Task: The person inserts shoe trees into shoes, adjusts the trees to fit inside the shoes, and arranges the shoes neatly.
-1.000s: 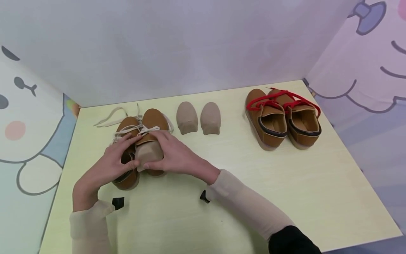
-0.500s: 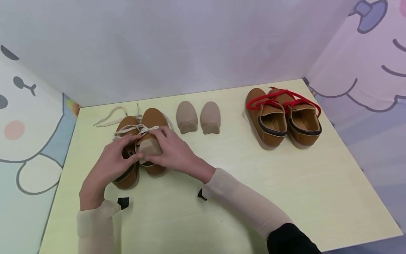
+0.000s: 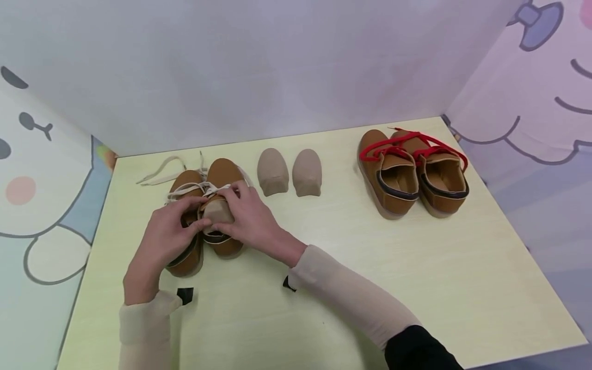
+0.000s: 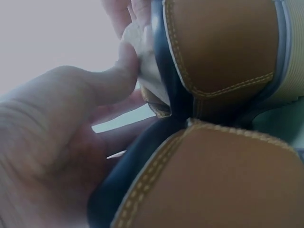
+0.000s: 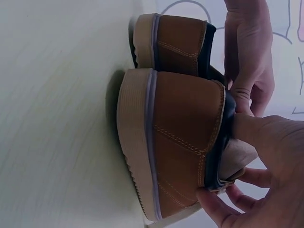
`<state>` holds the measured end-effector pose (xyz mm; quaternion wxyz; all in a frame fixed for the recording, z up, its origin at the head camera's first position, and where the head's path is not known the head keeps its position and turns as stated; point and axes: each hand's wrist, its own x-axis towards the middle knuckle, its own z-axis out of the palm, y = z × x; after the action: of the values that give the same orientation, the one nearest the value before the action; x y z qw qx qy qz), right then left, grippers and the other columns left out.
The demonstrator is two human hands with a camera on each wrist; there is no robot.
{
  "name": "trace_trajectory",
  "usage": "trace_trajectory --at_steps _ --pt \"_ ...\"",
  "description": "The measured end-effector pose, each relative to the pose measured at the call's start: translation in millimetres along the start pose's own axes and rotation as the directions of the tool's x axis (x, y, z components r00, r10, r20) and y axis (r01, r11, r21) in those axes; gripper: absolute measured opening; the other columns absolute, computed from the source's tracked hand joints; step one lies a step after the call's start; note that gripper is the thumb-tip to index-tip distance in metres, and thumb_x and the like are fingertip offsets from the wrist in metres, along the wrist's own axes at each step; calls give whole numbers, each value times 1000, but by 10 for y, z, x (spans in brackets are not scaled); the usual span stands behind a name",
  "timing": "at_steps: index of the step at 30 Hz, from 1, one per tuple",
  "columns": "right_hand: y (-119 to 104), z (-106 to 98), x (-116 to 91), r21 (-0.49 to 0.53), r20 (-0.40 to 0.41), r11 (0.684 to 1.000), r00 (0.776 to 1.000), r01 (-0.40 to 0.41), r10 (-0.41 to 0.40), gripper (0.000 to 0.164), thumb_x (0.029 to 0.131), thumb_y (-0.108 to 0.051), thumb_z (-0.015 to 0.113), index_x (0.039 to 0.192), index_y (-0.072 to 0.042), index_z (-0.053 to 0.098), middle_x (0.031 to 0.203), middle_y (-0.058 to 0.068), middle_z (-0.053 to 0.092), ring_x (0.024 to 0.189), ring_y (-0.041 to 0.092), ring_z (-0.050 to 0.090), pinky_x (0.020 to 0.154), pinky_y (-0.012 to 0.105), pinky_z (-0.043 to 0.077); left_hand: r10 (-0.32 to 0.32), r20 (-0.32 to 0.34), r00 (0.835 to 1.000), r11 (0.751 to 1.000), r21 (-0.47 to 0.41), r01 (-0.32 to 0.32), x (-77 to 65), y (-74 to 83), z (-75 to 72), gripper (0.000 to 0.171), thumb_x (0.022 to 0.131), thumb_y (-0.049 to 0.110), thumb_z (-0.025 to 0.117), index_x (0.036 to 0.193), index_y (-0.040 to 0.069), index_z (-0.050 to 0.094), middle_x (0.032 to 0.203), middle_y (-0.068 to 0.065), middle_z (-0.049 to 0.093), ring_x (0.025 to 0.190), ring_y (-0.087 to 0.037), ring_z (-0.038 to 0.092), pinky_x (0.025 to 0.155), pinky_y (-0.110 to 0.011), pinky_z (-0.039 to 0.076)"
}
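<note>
A beige toe-shaped shoe insert (image 3: 218, 213) sits partly inside the right-hand brown shoe (image 3: 225, 172) of a white-laced pair. My left hand (image 3: 168, 228) reaches over the neighbouring brown shoe (image 3: 187, 266), its thumb on the insert's rear end and its fingers near the tongue. From the other side my right hand (image 3: 252, 216) holds the insert, thumb at the back, fingers by the laces. In the left wrist view the insert (image 4: 151, 71) shows beside the dark padded collar (image 4: 166, 57). The right wrist view has the insert (image 5: 237, 154) in the shoe opening; its front is hidden.
Two more beige inserts (image 3: 273, 172) lie side by side at the back middle of the table (image 3: 351, 288). Brown shoes with red laces (image 3: 388, 174) stand at the back right. A loose white lace (image 3: 162, 180) trails at the back left. Printed fabric surrounds the table.
The insert has moved forward and deeper into the shoe, baring the dark collar behind it. Both thumbs have moved forward with it, and the left wrist has shifted right.
</note>
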<state>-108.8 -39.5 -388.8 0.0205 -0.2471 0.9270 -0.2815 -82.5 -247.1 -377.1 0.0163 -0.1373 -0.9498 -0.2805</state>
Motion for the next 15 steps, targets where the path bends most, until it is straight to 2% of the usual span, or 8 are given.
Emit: trace_trajectory --at_steps 5,11,15 --pt "2 40 -1 28 -7 999 1000 -20 21 71 90 -46 81 149 -20 51 146 7 46 127 25 53 91 33 56 14 -33 999 1000 24 -13 5 12 16 45 91 16 81 133 6 65 115 -17 76 100 -35 71 83 -50 50" --pt "-1 43 -21 50 35 998 999 -33 32 72 92 -41 79 152 -17 46 151 11 42 135 28 49 99 34 54 12 -38 999 1000 24 -11 -3 40 35 45 92 13 80 133 3 65 117 -20 75 104 -39 70 87 -56 51" --pt "21 23 -26 109 60 994 998 -25 18 73 93 -34 80 153 -15 44 152 15 40 138 31 47 106 38 51 12 -59 998 999 39 -10 -8 75 58 45 92 13 80 133 2 64 118 -22 74 106 -42 68 90 -60 49"
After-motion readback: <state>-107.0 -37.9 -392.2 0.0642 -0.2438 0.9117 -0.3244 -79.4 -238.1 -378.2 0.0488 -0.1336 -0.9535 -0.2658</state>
